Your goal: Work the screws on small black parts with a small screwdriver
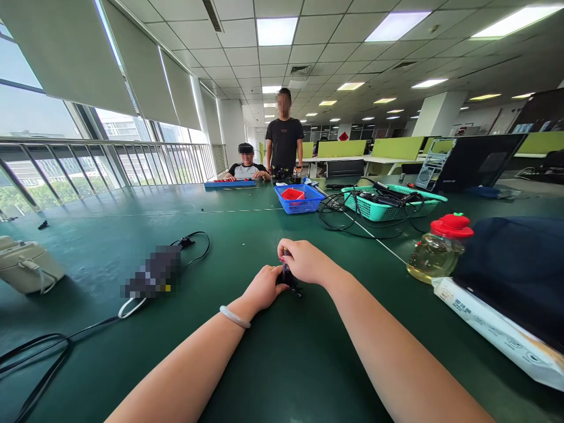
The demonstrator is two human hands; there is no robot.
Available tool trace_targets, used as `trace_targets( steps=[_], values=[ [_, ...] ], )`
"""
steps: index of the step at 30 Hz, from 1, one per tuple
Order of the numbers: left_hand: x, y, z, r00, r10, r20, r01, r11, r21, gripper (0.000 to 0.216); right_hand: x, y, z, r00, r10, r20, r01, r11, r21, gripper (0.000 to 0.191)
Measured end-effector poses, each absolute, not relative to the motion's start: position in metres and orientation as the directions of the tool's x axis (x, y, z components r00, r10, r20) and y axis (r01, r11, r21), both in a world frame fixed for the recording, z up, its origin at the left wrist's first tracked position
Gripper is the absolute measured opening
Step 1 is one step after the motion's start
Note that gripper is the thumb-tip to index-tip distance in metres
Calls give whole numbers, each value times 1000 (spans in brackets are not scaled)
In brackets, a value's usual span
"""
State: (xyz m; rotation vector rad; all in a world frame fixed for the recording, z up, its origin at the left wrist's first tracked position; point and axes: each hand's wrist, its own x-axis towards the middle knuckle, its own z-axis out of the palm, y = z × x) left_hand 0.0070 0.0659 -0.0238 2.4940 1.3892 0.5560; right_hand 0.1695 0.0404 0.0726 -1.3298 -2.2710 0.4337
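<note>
Two bare hands, the left hand (263,289) and the right hand (308,259), meet over a smooth dark-green counter (291,364) at a small black object (288,278) of unclear shape. The left grip pinches its lower part from nine o'clock, the right grip its upper end. From the object, a blue perforated plastic basket (302,206) sits at twelve o'clock, and a clear red-lidded bottle (434,258) of yellowish liquid at three.
</note>
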Motion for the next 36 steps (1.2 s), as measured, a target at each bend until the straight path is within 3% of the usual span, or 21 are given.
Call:
trace_targets(
  steps=[8, 12, 16, 24, 30, 36],
  values=[
    [6, 72, -33, 473, 848, 239, 758, -530, 381, 22, 167, 37, 74, -418, 883, 214, 773, 469, -426, 10],
    [7, 68, -28, 478, 849, 224, 760, -528, 379, 23, 173, 34, 82, -364, 910, 201, 771, 415, -484, 11],
    [7, 64, -23, 482, 850, 213, 745, -526, 412, 41, 181, 33, 90, -313, 906, 285, 749, 420, -512, 12],
    [8, 63, -22, 472, 860, 193, 765, -508, 395, 41, 177, 46, 70, -326, 925, 193, 755, 378, -536, 14],
    [8, 65, -25, 498, 818, 289, 726, -575, 378, 28, 177, 49, 66, -304, 931, 203, 760, 366, -537, 10],
    [7, 66, -28, 473, 766, 436, 670, -634, 387, 35, 181, 49, 71, -291, 930, 225, 753, 368, -545, 9]
  ],
)
